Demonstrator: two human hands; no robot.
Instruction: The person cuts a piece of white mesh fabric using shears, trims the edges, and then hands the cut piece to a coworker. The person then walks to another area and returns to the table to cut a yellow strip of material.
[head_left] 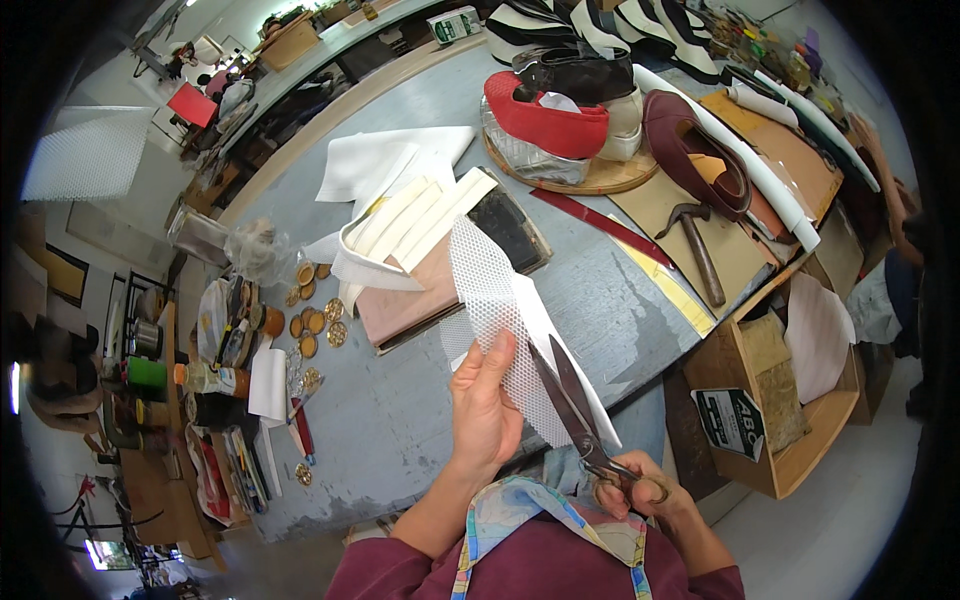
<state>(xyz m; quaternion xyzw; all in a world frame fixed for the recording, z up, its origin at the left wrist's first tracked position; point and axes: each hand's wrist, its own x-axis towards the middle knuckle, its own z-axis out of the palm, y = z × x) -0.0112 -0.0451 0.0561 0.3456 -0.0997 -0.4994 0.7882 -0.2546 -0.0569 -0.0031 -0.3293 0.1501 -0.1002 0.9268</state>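
My left hand (486, 405) pinches a strip of white mesh fabric (485, 275) with a honeycomb pattern, held above the blue-grey table. In my right hand (645, 487) is a pair of large dark scissors (575, 418), the blades parted and pointing up and away from me. The blades lie close to the right edge of the mesh; whether they touch it I cannot tell. A plain white sheet (545, 325) shows beside the mesh and behind the blades. Beyond my left hand, cream strips (430, 225) and a pinkish-brown board (400, 305) lie on the table.
At the far right, red shoe uppers (550, 125) stand on a round wooden board, near a maroon shoe (690, 150) and a hammer (697, 250). Several brass-coloured lids (308, 325) and jars (215, 380) sit at the left. An open wooden drawer (790, 470) juts out on the right.
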